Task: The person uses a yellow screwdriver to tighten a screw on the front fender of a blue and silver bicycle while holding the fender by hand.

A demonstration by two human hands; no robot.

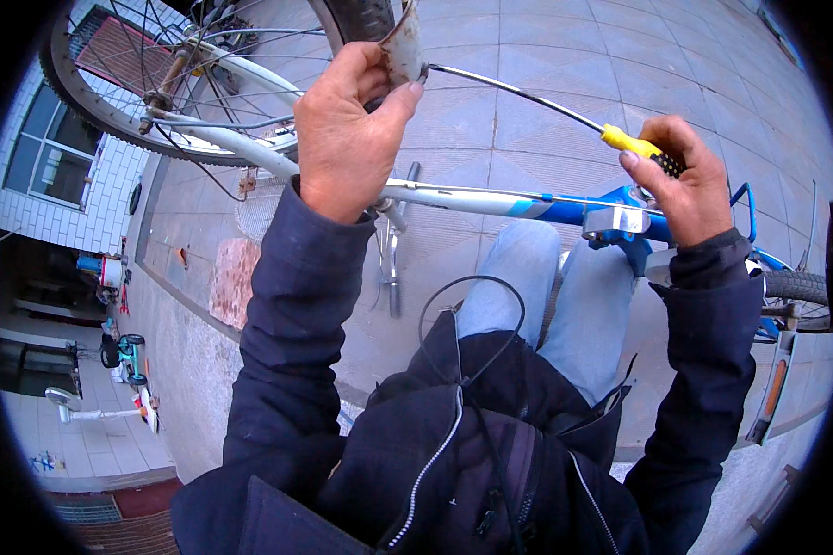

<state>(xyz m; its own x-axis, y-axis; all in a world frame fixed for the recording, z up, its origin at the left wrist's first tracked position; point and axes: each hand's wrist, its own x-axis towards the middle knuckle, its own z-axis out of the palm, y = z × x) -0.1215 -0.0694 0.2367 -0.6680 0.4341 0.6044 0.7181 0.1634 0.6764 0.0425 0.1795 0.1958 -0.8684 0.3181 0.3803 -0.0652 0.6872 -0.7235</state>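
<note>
My left hand (350, 139) is closed on a scuffed, rusty white curved piece (402, 39), apparently a mudguard, beside a dark tyre (348, 18) at the top. My right hand (676, 180) grips the yellow-and-black handle of a long screwdriver (518, 92), its tip at a small fastener on the white piece. Behind my hands lies the white and blue bicycle frame (491, 200), with a spoked wheel (204, 74) at upper left. A loose black cable loop (472, 277) hangs over my lap.
A handlebar-like metal bar (394, 268) and a reddish mottled block (232, 285) lie left of my legs on the tiled floor (565, 65). Farther left are a small teal wheeled vehicle (131, 359) and scattered items. The rear wheel (796, 287) is at right, near a tool (776, 384).
</note>
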